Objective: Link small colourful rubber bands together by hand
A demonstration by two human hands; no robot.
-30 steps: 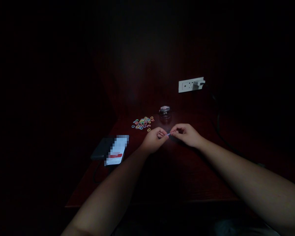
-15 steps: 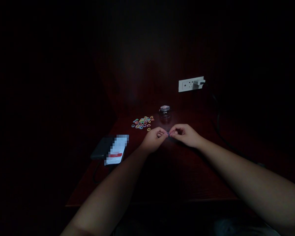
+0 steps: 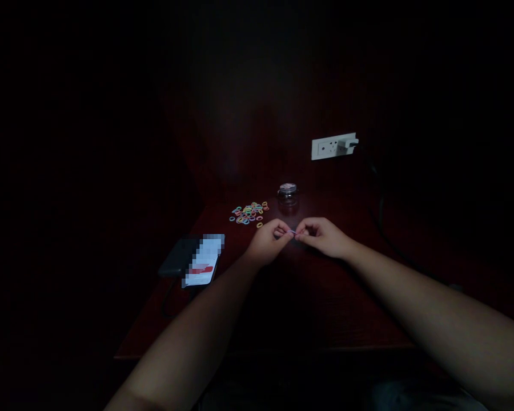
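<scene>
Between my fingertips, over the middle of the dark red table (image 3: 308, 308), is a small purple hair tie (image 3: 293, 232). My left hand (image 3: 269, 241) pinches its left end between thumb and forefinger. Its right end sits in the pinch of my right hand (image 3: 324, 235). The fingers cover most of the band. Several coloured hair ties (image 3: 248, 213) lie in a loose heap just beyond my left hand. Behind both hands stands a clear jar (image 3: 288, 197) with a lid on it.
At the left of the table a lit phone (image 3: 205, 262) lies against a dark flat box-like thing (image 3: 175, 260). A white wall socket (image 3: 333, 146) holds a plug, and its dark cable (image 3: 381, 211) runs down along the right side. The surroundings are very dark.
The fingertips have drawn slightly closer together, and less of the purple hair tie shows than a second ago. The heap, jar and phone stay where they were.
</scene>
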